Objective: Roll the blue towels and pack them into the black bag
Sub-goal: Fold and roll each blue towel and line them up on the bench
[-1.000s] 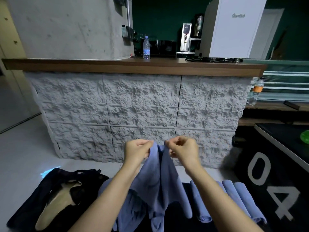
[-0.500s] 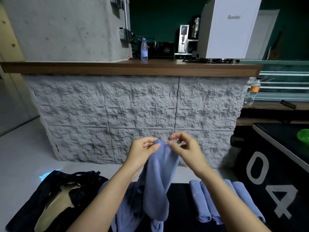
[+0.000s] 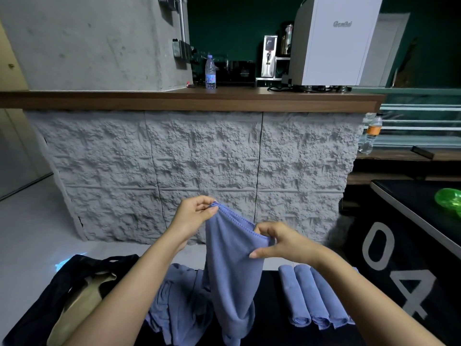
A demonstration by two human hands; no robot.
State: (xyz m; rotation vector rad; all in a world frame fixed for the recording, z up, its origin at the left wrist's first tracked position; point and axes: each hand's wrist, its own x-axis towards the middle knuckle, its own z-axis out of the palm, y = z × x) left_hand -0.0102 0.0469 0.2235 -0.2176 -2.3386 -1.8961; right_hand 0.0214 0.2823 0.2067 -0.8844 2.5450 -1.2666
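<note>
A blue towel (image 3: 232, 265) hangs in front of me, held up by its top hem. My left hand (image 3: 194, 218) pinches the hem's left corner, higher up. Lower and to the right, my right hand (image 3: 282, 243) pinches the same hem. More loose blue towels (image 3: 179, 303) lie heaped on the black surface under the hanging one. Three rolled blue towels (image 3: 314, 298) lie side by side on the right. The black bag (image 3: 74, 275) lies open at the lower left, showing a tan lining.
A grey stone-faced counter (image 3: 199, 171) with a wooden top stands close ahead; a water bottle (image 3: 210, 72) and machines are on it. A black table marked "04" (image 3: 399, 258) stands at the right with a green object (image 3: 449, 201) on it. Pale floor lies at the left.
My hands have moved apart along the towel's hem. The right hand slid down and to the right, stretching the edge between them; the left stayed up.
</note>
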